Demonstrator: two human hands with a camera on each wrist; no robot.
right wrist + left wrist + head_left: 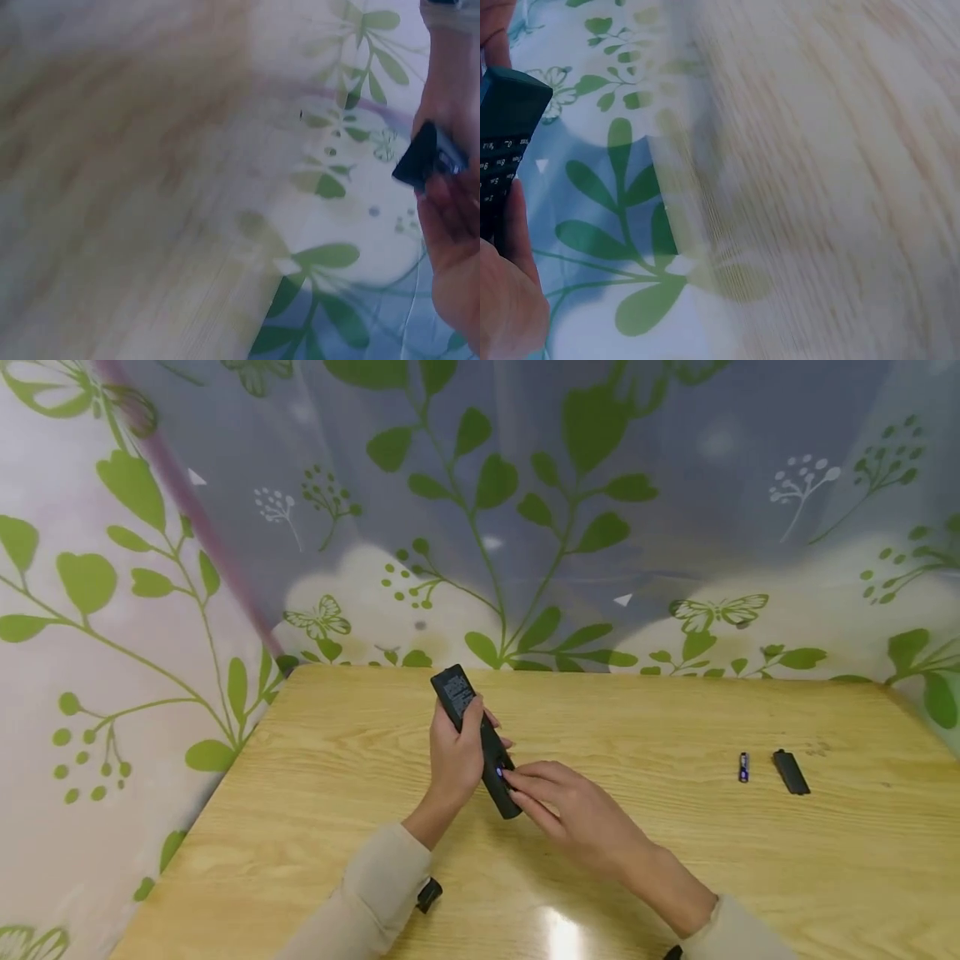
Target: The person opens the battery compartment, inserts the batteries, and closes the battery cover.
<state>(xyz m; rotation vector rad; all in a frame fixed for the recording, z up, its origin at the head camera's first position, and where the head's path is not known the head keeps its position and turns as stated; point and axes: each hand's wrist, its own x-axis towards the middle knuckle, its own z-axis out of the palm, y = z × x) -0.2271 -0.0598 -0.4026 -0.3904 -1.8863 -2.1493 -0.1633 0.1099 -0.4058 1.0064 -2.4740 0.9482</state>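
A black remote control (453, 687) is held slantwise above the table, its labelled back towards the head camera. My left hand (453, 764) grips it around the middle, thumb across the back. At the lower end, my right hand (588, 814) pinches a small blue battery (500, 772) at the compartment, the fingertips partly covering it. The left wrist view shows the button side of the remote (510, 142) at its left edge. In the right wrist view, the lower end of the remote (415, 159) meets the right fingertips.
Over on the right of the wooden table (637, 718) lies another blue battery (743, 767). Beside it is a black battery cover (791, 772). A leaf-patterned cloth (480, 527) hangs behind the table and along its left side.
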